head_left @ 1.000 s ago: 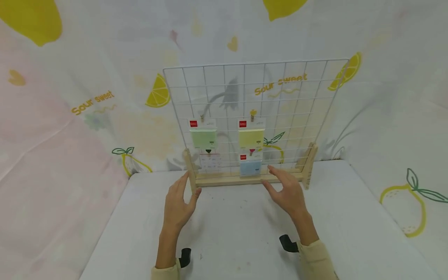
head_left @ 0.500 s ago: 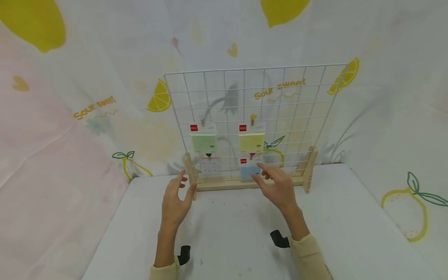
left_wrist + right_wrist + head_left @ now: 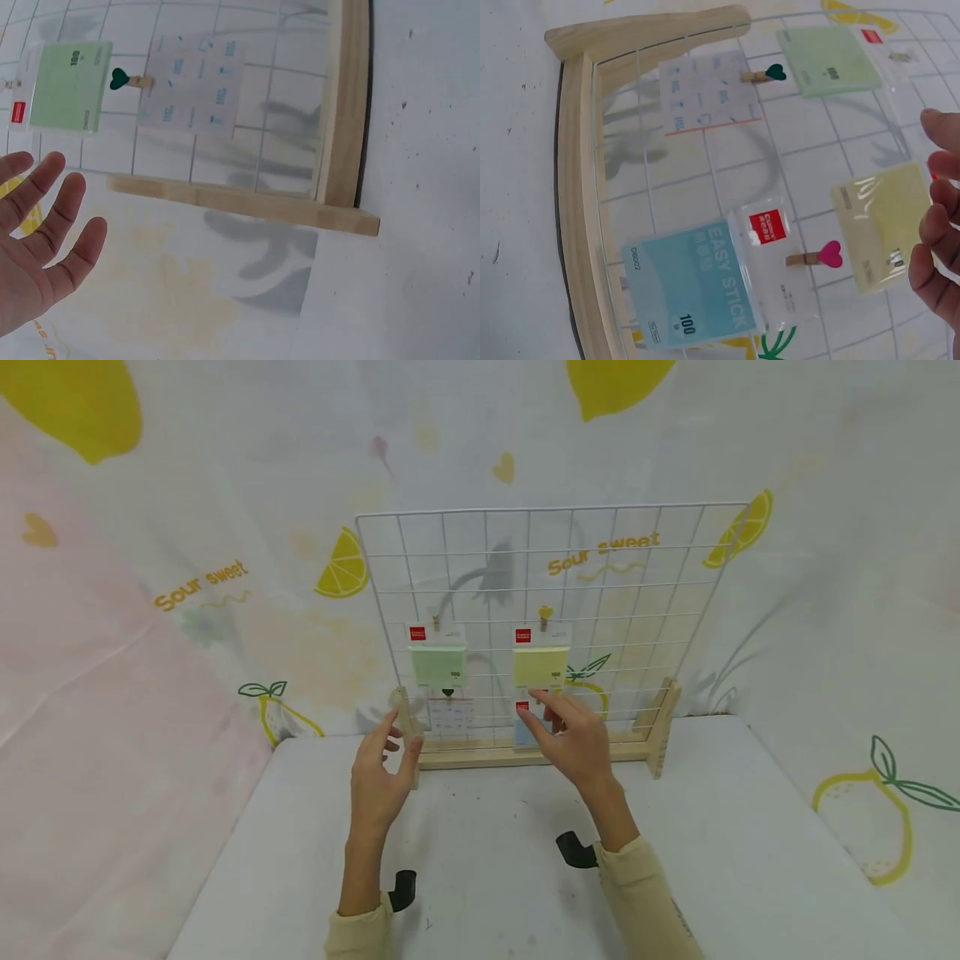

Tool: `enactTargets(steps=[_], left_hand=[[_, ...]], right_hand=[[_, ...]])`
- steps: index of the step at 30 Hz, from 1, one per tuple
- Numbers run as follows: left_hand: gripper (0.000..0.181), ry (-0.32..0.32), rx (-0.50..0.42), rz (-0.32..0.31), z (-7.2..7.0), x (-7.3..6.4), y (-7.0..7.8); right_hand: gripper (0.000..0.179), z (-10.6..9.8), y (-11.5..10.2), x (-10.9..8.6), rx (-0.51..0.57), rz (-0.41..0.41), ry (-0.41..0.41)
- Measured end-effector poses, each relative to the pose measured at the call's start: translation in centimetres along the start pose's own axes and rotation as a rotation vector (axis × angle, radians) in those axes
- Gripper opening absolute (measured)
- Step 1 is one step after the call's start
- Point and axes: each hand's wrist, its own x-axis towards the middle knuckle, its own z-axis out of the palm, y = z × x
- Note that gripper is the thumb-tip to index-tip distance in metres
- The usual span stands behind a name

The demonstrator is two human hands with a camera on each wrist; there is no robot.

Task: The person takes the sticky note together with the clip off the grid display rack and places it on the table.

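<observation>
A white wire grid panel stands in a wooden base, with sticky-note packs clipped on. My right hand hovers before the blue sticky-note pack, fingers loosely bent and holding nothing; it partly hides this pack in the head view. A pink heart clothespin pins the blue pack's header. Right-hand fingertips overlap the yellow sticky-note pack in the right wrist view. My left hand, fingers spread, is beside the base's left wooden foot, with nothing in it.
The green sticky-note pack hangs at upper left. Below it a printed sheet hangs from a green heart clothespin. A yellow clothespin tops the yellow pack. White table in front; lemon-print cloth behind.
My right hand has moved left and slightly up, from the blue pack's right side to in front of its header. My left hand stays by the left foot, its fingers slightly more bent.
</observation>
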Motion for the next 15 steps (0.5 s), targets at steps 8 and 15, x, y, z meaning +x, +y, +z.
enactTargets(steps=[8, 15], left_hand=[[0.052, 0.027, -0.047, 0.001, 0.5, 0.8, 0.1], [0.053, 0.055, -0.034, 0.051, 0.8, 1.4, 0.0]], right_hand=[[0.031, 0.5, -0.3, 0.7, -0.002, -0.012, 0.021], [0.027, 1.1, -0.6, 1.9, 0.032, 0.004, 0.034]])
